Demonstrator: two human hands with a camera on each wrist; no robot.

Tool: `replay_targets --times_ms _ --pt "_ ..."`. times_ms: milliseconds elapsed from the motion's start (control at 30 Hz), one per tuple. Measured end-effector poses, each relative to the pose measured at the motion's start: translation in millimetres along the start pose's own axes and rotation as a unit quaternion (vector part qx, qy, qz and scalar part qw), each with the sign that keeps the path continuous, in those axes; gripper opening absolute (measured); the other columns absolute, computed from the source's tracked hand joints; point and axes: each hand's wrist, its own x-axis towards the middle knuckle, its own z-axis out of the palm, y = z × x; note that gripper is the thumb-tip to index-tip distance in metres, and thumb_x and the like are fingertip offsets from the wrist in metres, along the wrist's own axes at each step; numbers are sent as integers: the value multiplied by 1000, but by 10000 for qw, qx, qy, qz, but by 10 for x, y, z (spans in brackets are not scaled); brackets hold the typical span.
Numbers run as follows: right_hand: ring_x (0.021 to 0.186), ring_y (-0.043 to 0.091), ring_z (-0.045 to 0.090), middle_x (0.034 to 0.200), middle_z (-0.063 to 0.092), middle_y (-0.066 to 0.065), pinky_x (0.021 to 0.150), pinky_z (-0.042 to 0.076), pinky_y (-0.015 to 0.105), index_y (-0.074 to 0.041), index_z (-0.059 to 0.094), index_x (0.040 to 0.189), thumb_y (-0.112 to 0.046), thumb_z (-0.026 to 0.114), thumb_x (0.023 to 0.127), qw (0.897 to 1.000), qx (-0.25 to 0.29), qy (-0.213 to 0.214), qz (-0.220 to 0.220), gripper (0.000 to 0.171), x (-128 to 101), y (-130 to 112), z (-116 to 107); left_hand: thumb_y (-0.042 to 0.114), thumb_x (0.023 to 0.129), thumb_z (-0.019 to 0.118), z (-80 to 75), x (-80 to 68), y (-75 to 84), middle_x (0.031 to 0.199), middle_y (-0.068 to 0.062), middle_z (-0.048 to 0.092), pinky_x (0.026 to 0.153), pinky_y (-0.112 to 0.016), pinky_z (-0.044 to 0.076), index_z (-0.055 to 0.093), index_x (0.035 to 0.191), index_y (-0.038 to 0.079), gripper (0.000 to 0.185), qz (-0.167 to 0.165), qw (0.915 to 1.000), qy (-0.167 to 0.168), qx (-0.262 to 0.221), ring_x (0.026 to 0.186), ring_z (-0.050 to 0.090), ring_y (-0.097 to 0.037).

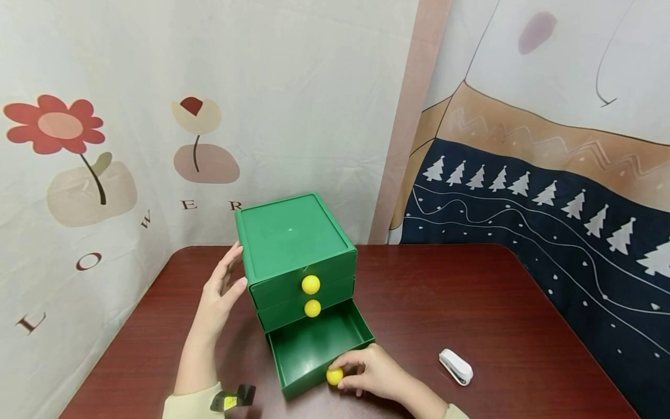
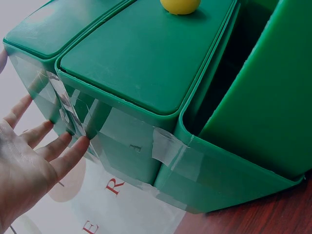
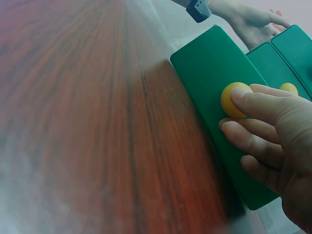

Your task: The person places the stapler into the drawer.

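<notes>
A green three-drawer box [image 1: 293, 235] stands on the table, its bottom drawer [image 1: 314, 343] pulled out and nothing seen inside. My right hand [image 1: 374, 372] pinches the yellow round knob [image 1: 334, 376] of that drawer between thumb and index finger. In the right wrist view the thumb lies on the knob [image 3: 234, 100], with the other fingers curled near the green drawer front [image 3: 214, 63]. My left hand [image 1: 217, 297] rests on the box's left side; in the left wrist view its spread fingertips touch the taped side wall [image 2: 124, 136]. Both upper drawers are closed.
A white stapler [image 1: 456, 367] lies on the reddish-brown table [image 1: 419, 302], right of my right hand. Yellow knobs [image 1: 311, 284] stick out from the upper drawers. Behind the table hangs a printed cloth [image 1: 314, 116].
</notes>
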Motion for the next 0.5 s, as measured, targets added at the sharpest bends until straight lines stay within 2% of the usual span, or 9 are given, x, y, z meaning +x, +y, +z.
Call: replay_targets --times_ms 200,333,500 --pt "49 -3 57 96 72 9 45 47 16 -1 70 108 -1 73 82 9983 -461 73 -357 26 -68 195 -51 -6 94 49 4 -1 3 155 -7 26 101 -17 29 37 146 5 54 -39 10000 4 53 137 28 -17" --pt "61 -4 59 94 72 3 51 47 14 -6 71 110 -10 75 82 9945 -871 258 -519 28 -137 280 -144 -6 94 49 11 0 20 155 -6 27 100 -17 30 37 146 5 54 -57 10000 18 41 137 29 -15" --pt "70 -1 61 92 72 1 56 49 17 -9 70 112 -14 75 84 9921 -997 504 -562 29 -231 255 -290 -5 95 49 13 -3 32 156 -6 26 100 -16 30 36 147 5 54 -7 10000 -33 34 136 30 -13"
